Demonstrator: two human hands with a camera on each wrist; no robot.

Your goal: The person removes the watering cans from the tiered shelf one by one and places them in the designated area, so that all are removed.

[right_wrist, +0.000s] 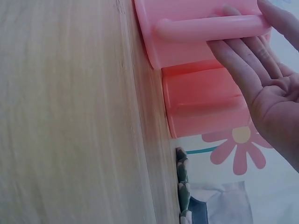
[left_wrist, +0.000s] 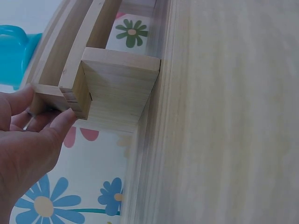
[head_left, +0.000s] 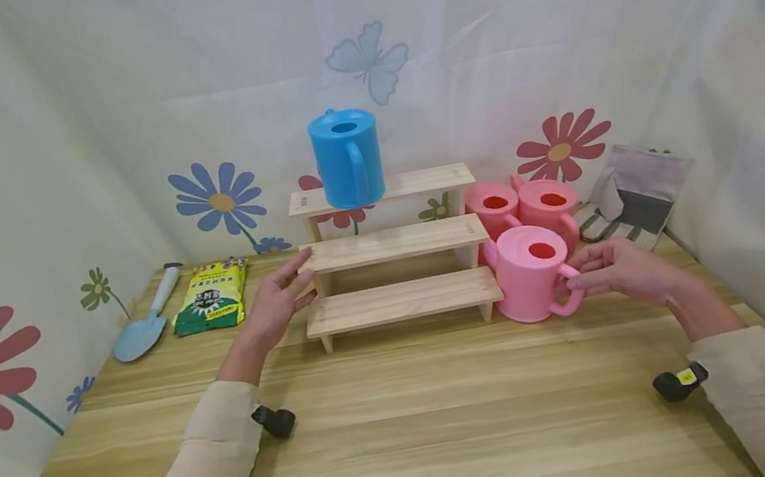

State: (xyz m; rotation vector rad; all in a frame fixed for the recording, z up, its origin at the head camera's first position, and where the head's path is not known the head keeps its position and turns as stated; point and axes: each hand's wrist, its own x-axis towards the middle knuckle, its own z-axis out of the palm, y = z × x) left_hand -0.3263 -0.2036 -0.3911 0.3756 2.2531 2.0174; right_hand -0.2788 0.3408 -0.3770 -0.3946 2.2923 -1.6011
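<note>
A three-tier wooden stand stands on the table, with a blue watering can on its top tier. My left hand grips the left end of the middle tier; the left wrist view shows the thumb and fingers on either side of the board end. At the stand's right end is a light pink watering can. My right hand holds its handle, fingers passing behind it. Two darker pink watering cans stand close behind, partly hidden.
At the left lie a yellow and green packet and a light blue trowel. A grey and dark fabric item sits in the back right corner. Flowered curtains close off the back and sides of the table.
</note>
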